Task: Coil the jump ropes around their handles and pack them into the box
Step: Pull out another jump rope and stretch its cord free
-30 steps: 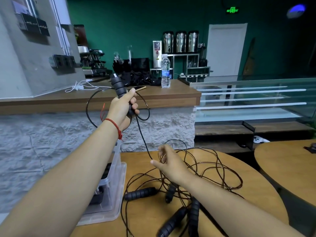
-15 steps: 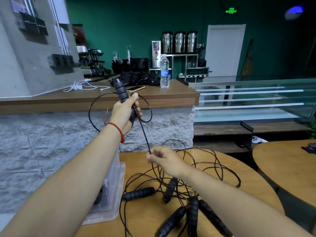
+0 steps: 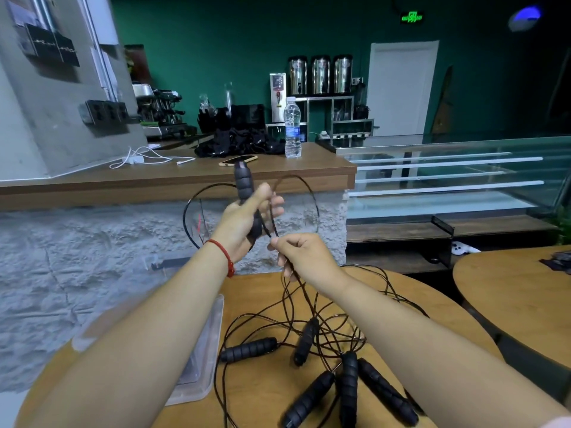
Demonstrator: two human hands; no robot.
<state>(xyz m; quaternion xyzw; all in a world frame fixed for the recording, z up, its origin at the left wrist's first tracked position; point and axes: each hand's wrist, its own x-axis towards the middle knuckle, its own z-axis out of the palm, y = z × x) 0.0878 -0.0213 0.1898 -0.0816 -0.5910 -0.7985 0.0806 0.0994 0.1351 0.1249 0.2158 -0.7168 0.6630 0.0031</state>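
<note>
Left hand (image 3: 244, 223) grips raised handle (image 3: 244, 183); right hand (image 3: 304, 257) pinches its cord (image 3: 273, 225) just below. Cord runs into tangled ropes (image 3: 247, 349) on near table (image 3: 262, 392); pulling may snag, drag handles (image 3: 349, 384). Box (image 3: 204, 350) near left.

The room is dim, and the far right is almost black. A green exit sign (image 3: 412, 17) glows. Edges bend, near corners blur.
</note>
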